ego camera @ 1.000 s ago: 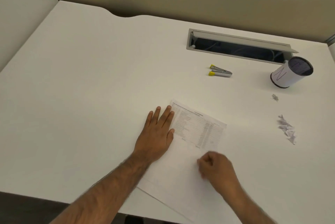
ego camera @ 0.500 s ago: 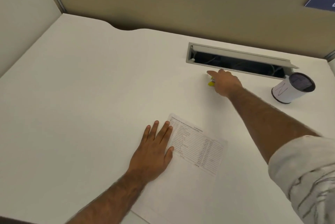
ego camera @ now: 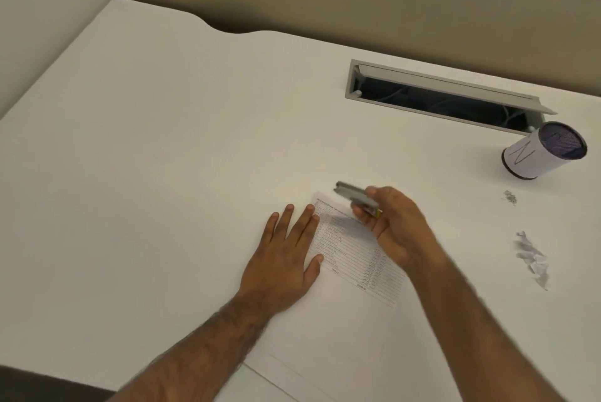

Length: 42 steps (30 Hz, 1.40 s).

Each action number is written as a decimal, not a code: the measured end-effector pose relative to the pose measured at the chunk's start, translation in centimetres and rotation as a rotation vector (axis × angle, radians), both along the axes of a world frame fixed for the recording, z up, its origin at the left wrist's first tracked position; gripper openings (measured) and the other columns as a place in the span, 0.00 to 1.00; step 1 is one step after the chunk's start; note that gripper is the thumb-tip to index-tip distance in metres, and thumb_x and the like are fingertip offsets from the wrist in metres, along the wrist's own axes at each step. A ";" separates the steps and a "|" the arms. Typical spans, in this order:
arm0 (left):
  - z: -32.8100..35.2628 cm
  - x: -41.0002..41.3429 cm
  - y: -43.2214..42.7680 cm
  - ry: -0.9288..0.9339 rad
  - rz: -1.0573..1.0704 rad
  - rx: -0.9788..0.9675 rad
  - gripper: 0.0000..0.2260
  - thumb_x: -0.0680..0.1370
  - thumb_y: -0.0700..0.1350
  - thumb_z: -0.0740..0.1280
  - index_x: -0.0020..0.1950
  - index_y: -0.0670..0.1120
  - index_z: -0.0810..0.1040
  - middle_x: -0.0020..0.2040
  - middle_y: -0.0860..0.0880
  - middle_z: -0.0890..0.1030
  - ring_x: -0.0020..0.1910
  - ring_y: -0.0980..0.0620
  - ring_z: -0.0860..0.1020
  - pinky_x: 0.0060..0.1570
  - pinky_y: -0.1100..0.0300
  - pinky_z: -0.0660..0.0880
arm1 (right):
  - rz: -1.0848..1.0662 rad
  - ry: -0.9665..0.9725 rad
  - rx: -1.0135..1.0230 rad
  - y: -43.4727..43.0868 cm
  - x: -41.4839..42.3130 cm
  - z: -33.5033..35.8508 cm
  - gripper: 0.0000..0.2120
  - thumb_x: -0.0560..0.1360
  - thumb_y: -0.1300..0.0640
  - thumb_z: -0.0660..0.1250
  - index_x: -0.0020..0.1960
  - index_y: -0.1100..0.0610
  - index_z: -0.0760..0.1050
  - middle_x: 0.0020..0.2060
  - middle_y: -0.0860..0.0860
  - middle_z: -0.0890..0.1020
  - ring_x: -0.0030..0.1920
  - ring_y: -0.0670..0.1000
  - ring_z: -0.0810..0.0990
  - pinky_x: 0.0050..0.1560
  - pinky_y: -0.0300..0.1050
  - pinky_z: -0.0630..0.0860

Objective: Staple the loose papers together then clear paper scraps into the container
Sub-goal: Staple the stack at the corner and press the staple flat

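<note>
Two bare hands work over a plain white desk (ego camera: 162,190). The left hand (ego camera: 286,258) lies flat with its fingers straight, pressing down the left edge of a stack of white printed paper sheets (ego camera: 341,336); offset edges at the near corner show more than one sheet. The right hand (ego camera: 400,229) has its fingers curled round a small grey metal stapler with a yellow end (ego camera: 354,197) — it is held in the air just over the sheets' far corner, nose pointing up-left, and is motion-blurred. A cylindrical dark mesh container wrapped in white paper marked "N" (ego camera: 533,157) stands upright at far right, just beside the end of a grey recessed cable slot (ego camera: 439,89). Torn white paper scraps (ego camera: 531,258) lie on the desk right of the sheets, apart from the container. Between them sits a tiny grey cluster (ego camera: 510,197) — too small to identify.
</note>
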<state>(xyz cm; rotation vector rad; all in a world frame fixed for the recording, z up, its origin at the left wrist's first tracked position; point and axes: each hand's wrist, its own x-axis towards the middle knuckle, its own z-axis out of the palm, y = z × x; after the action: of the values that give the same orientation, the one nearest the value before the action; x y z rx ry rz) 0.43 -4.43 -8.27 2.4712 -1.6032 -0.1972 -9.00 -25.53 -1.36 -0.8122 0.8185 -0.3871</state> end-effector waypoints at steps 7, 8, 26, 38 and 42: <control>0.0 0.2 -0.1 -0.006 0.000 0.057 0.31 0.84 0.61 0.46 0.84 0.46 0.54 0.85 0.48 0.53 0.83 0.42 0.52 0.80 0.41 0.54 | 0.213 0.442 -1.028 3.8 -0.8 -3.1 0.10 0.71 0.51 0.77 0.50 0.44 0.79 0.46 0.42 0.80 0.48 0.41 0.79 0.45 0.30 0.73; 0.0 0.1 -0.1 -0.010 -0.001 0.051 0.31 0.84 0.61 0.48 0.84 0.46 0.54 0.85 0.48 0.54 0.83 0.42 0.52 0.80 0.41 0.54 | 0.271 0.438 -1.125 3.7 -0.8 -3.3 0.11 0.71 0.50 0.77 0.53 0.46 0.81 0.47 0.43 0.79 0.48 0.41 0.78 0.46 0.29 0.72; 0.0 0.1 -0.3 -0.013 -0.004 0.084 0.31 0.84 0.61 0.49 0.83 0.46 0.59 0.85 0.46 0.55 0.83 0.41 0.52 0.80 0.40 0.54 | 0.551 0.610 -1.709 2.8 2.5 -3.9 0.06 0.79 0.53 0.67 0.51 0.54 0.79 0.43 0.49 0.78 0.42 0.51 0.74 0.40 0.45 0.72; -0.2 0.1 -0.2 -0.010 -0.006 0.066 0.31 0.84 0.61 0.48 0.83 0.46 0.58 0.85 0.45 0.54 0.83 0.41 0.51 0.80 0.40 0.54 | 0.492 0.611 -1.220 2.0 3.6 -3.0 0.07 0.76 0.49 0.71 0.50 0.52 0.80 0.42 0.44 0.81 0.43 0.44 0.78 0.43 0.38 0.74; -0.2 0.1 -0.1 -0.019 -0.009 0.052 0.30 0.85 0.60 0.50 0.82 0.45 0.59 0.85 0.45 0.53 0.83 0.41 0.51 0.80 0.40 0.54 | 0.546 0.625 -1.055 1.0 3.8 -2.2 0.05 0.75 0.52 0.73 0.47 0.53 0.81 0.38 0.44 0.81 0.40 0.44 0.79 0.39 0.38 0.71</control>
<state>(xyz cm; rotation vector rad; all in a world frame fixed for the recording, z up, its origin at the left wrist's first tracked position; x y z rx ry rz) 0.56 -4.52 -8.43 2.5122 -1.6377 -0.2209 -5.20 -24.54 -3.56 -2.1589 0.8981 -0.0315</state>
